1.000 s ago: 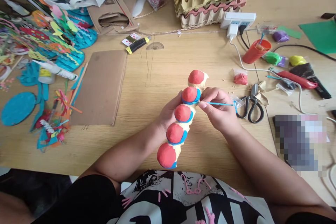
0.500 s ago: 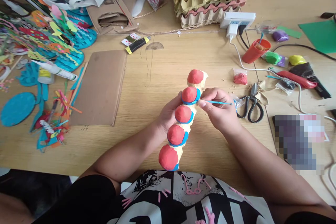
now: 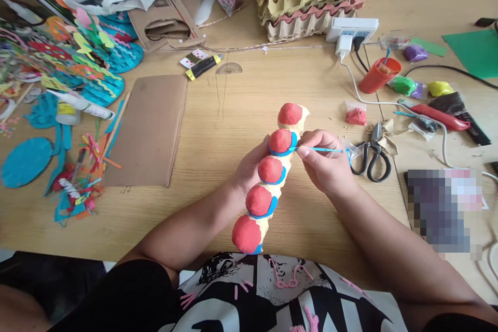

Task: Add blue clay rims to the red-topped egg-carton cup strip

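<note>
My left hand (image 3: 249,170) grips an egg carton strip (image 3: 299,125) from its left side, the fingers partly hidden behind it. Red clay (image 3: 280,141) covers its row of several domes, and blue clay (image 3: 277,176) lines the lower right edges of most of them. Pinched in my right hand (image 3: 324,158) is a thin blue stick (image 3: 326,150). Its tip touches the blue clay beside the second dome from the top. The strip is held tilted above the table, its lower end near my shirt.
Black-handled scissors (image 3: 374,153) lie right of my right hand, near a small bag of red clay (image 3: 356,113). An orange cup (image 3: 380,75) and a power strip (image 3: 352,29) stand behind. Flat cardboard (image 3: 143,129) lies left; egg trays (image 3: 311,0) are stacked at the back.
The lower end of the strip has swung slightly left. The stick's tip has shifted a little left and up onto the blue clay; both hands keep their hold.
</note>
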A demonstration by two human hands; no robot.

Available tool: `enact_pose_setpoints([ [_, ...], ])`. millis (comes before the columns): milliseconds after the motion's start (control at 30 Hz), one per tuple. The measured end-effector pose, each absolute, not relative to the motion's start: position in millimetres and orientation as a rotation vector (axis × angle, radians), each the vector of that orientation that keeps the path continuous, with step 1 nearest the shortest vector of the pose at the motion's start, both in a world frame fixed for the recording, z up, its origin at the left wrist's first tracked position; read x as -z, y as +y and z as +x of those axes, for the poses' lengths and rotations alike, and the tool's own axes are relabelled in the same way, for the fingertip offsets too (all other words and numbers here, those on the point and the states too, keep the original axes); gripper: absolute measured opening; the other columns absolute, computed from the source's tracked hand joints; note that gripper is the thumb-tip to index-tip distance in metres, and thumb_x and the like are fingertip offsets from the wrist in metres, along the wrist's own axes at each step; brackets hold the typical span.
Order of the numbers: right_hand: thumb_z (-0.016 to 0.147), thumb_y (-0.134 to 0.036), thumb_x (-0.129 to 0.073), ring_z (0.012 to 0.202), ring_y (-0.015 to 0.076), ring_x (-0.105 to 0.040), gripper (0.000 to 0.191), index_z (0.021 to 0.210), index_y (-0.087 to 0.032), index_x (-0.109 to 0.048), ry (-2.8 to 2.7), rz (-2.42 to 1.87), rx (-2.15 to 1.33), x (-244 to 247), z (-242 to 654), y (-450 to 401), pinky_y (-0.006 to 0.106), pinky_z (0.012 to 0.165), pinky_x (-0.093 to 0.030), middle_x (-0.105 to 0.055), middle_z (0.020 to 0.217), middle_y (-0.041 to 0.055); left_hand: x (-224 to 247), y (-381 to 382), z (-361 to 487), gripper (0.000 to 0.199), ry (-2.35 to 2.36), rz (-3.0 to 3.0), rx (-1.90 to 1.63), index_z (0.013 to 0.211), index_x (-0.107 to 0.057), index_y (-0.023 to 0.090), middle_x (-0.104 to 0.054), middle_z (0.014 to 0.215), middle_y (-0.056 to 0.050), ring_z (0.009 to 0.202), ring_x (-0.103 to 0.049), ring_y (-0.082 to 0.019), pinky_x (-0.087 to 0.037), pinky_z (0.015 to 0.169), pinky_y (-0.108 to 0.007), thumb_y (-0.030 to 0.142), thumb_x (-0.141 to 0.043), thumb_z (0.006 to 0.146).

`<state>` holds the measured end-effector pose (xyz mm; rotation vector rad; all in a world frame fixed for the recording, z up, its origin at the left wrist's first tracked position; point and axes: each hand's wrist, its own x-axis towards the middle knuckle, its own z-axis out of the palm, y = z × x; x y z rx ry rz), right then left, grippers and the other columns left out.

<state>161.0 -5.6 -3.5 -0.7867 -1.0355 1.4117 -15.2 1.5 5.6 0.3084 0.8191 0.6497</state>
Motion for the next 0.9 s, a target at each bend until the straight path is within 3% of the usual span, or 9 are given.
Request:
enact_pose_setpoints([
  [200, 0.072, -0.036, -0.094, 0.065, 0.0117, -0.052, 0.027, 0.068, -0.023, -0.07, -0.919, -0.768, -1.481, -2, 157, -7, 0.03, 0.065, -0.041, -0.062, 0.067, -0.0035, 0, 7, -15, 0.037, 0.822, 0.296, -0.643, 0.09, -0.059, 0.027, -0.035, 0.049, 0.004, 0.037, -0.033, -0.011, -0.027, 0.038, -0.025, 0.063, -0.067, 0.087],
  [500, 0.067, -0.035, -0.097, 0.064, 0.0106, -0.048, 0.031, 0.063, -0.022, -0.068, -0.774, -0.775, -1.578, -6, 153, -7, 0.029, 0.065, -0.037, -0.059, 0.063, -0.0038, 13, 1, -19, 0.043, 0.704, 0.293, -0.597, 0.087, -0.056, 0.025, -0.044, 0.055, 0.001, 0.042, -0.042, -0.012, -0.031, 0.044, -0.027, 0.068, -0.06, 0.09],
  [667, 0.067, -0.034, -0.097, 0.062, 0.0104, -0.046, 0.031, 0.063, -0.022, -0.069, -0.786, -0.77, -1.573, -8, 154, -6, 0.029, 0.064, -0.036, -0.058, 0.062, -0.0043, 11, 0, -17, 0.044, 0.673, 0.29, -0.595, 0.085, -0.054, 0.025, -0.044, 0.055, 0.001, 0.041, -0.036, -0.011, -0.029, 0.042, -0.027, 0.067, -0.055, 0.094],
  [900, 0.066, -0.035, -0.097, 0.062, 0.0105, -0.047, 0.031, 0.062, -0.022, -0.069, -0.767, -0.766, -1.591, -8, 155, -5, 0.029, 0.064, -0.036, -0.059, 0.061, -0.0041, 3, -4, -14, 0.045, 0.67, 0.255, -0.63, 0.084, -0.056, 0.024, -0.044, 0.057, 0.001, 0.044, -0.039, -0.011, -0.031, 0.046, -0.028, 0.068, -0.062, 0.09],
])
